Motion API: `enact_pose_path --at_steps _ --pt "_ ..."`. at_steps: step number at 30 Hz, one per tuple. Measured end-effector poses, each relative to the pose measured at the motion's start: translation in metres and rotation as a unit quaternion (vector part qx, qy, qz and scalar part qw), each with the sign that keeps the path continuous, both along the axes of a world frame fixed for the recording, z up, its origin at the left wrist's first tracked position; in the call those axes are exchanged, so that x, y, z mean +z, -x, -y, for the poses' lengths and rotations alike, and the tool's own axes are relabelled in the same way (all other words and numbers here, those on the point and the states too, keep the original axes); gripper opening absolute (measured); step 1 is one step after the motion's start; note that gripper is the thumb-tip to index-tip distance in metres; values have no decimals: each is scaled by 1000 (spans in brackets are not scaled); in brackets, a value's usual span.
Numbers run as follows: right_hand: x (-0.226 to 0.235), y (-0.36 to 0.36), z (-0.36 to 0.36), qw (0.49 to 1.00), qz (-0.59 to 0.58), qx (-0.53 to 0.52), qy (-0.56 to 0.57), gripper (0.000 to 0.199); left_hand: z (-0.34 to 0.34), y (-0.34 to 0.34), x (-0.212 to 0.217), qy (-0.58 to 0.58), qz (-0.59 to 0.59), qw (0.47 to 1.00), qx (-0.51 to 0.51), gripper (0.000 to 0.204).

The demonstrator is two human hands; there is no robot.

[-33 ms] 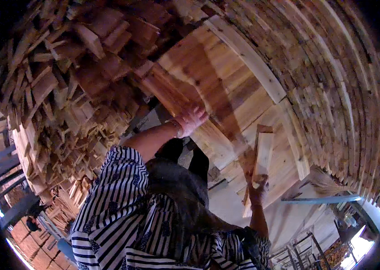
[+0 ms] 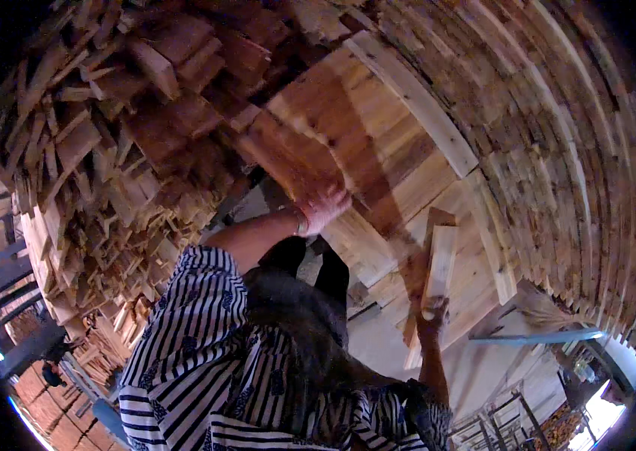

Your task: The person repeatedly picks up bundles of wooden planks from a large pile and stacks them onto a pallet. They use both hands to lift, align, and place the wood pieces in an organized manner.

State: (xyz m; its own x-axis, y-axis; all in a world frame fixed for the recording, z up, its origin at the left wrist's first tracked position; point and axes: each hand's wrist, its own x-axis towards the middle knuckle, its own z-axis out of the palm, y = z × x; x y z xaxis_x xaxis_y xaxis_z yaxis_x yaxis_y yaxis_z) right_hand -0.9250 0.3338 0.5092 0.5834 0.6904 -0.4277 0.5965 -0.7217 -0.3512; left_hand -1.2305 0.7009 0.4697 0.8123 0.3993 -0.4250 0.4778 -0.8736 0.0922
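My left hand [image 2: 324, 208] is curled over the near edge of a long reddish board [image 2: 276, 154], which lies along the near left side of a surface of flat boards [image 2: 378, 135]. Its fingers are slightly blurred. My right hand [image 2: 432, 312] is closed around the near end of a short, pale wooden board [image 2: 441, 259]. That board slants away from me above the lower right part of the surface, and its shadow falls beside it. My fingers hide its near end.
A big heap of loose wood offcuts [image 2: 107, 180] rises on the left. Tall stacked rows of boards [image 2: 558, 143] curve along the right. Pale boards [image 2: 415, 101] border the surface's far side. A bluish bar [image 2: 540, 337] lies at the lower right, near a metal frame [image 2: 502, 421].
My left hand has shifted slightly down, and its fingers look more curled. My right hand and the short board have dropped a little toward me.
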Motion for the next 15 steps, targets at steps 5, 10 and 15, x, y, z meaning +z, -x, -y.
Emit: enact_pose_path --at_steps 5,10,15 --pt "24 -1 33 986 -152 15 -73 94 22 -25 117 157 162 970 95 55" --pt "131 51 -59 777 -563 -216 -180 91 35 -43 192 298 300 829 366 107" --pt "140 108 -167 865 -416 -13 -278 93 56 -78 197 594 477 461 455 73"
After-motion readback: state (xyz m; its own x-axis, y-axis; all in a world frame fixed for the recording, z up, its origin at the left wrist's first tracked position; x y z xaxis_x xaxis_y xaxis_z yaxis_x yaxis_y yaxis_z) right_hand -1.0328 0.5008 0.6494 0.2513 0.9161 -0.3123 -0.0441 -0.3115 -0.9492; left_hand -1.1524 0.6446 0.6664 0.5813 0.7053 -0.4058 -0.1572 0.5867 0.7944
